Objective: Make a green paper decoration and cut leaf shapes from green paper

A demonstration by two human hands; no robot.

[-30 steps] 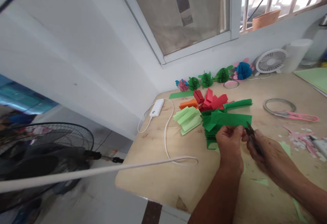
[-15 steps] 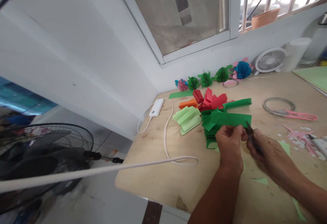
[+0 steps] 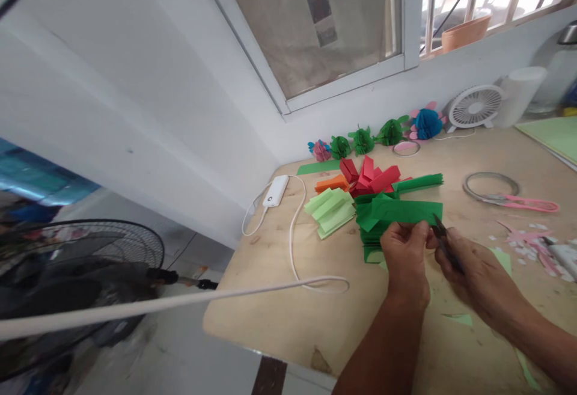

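My left hand (image 3: 406,257) is closed, pinching a folded dark green paper strip (image 3: 406,210) by its lower edge over a stack of green folded paper (image 3: 372,240). My right hand (image 3: 473,266) is closed round small dark scissors (image 3: 444,238), whose tips point up at the strip's right end beside my left thumb. Both hands work above a wooden table (image 3: 288,317).
Light green (image 3: 331,208), orange (image 3: 332,183) and red (image 3: 372,177) folded papers lie behind. A white power bank (image 3: 276,190) with its cable lies at the left. Paper balls (image 3: 363,140), a small white fan (image 3: 473,107), tape ring (image 3: 489,184), pink scissors (image 3: 529,204) and scraps sit beyond. A floor fan (image 3: 76,275) stands left.
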